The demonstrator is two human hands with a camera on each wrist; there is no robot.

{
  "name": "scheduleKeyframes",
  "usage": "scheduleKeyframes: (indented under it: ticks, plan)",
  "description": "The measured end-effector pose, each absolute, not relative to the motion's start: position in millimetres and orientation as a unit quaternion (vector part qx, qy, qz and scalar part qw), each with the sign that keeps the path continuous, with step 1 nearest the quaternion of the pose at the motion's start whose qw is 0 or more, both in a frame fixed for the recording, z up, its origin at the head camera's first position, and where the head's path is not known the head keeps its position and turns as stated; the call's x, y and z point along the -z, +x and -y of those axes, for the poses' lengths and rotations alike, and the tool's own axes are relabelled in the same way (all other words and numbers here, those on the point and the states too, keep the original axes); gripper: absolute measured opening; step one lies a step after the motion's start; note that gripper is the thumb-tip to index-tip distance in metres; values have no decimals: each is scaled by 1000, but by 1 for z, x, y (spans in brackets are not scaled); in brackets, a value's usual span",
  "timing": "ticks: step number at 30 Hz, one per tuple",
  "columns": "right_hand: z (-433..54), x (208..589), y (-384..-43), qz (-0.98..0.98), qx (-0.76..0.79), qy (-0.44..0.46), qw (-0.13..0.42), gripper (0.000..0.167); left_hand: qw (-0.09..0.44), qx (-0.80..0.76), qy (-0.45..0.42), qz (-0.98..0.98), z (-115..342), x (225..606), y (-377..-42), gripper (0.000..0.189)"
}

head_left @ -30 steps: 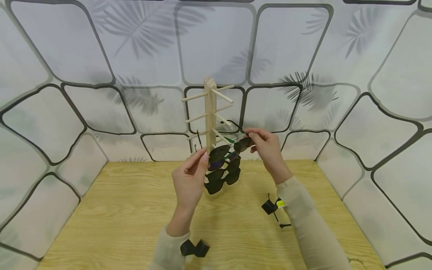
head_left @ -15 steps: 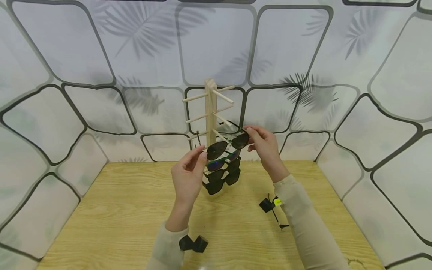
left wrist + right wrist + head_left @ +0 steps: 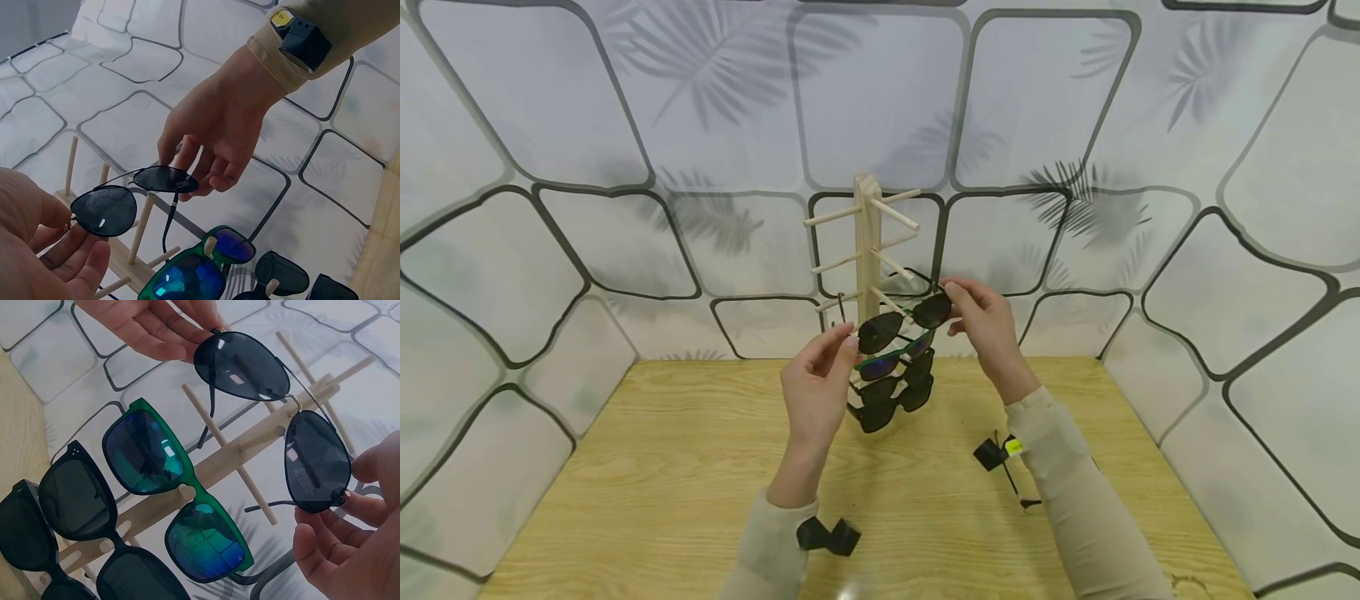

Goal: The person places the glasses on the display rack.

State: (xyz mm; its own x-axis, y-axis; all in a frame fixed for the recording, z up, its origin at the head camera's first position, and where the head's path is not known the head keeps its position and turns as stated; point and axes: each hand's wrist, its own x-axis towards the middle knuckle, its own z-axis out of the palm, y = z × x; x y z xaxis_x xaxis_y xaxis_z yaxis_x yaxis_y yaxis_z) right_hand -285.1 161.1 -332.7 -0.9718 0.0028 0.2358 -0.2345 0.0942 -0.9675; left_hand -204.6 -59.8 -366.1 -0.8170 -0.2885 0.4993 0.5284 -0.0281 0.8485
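Evidently the left hand (image 3: 815, 393) has thumb and fingers pinched on the left corner of the dark aviator sunglasses (image 3: 880, 334), right by the hinge, and that looks a sound place to take hold: it should be the stoutest bit of a thin frame. The sunglasses are held up between both hands, in front of the wooden stand (image 3: 868, 237), left lens a little lower than the right, arms unfolded and reaching back on either side of the post. They look light, a wire-slim frame probably springy along the arms and weakest at the bridge (image 3: 294, 400), so an uneven pull could twist it. The lenses are glossy, likely slippery and easy to smudge or scratch, so fingers do better off them. A peg (image 3: 141, 229) ends close to the bridge; whether they touch, I cannot tell. Below sit the green-framed sunglasses (image 3: 142, 453), then two black-framed pairs (image 3: 78, 497), chunkier and presumably stiffer, and the slim frame could snag on the nearest of these. All this stands over the counter (image 3: 700, 467). Rightmost, the right hand (image 3: 988, 327) pinches the other hinge corner, well apart from the left, a grip that should share the small weight evenly
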Motion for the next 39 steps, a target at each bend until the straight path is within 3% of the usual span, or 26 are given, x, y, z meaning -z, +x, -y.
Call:
scheduleKeyframes:
  ticks: [39]
  plan:
    - [-155,341,-293,749,-654,79,71,43,277,706,-95,645,60,376,-214,22]
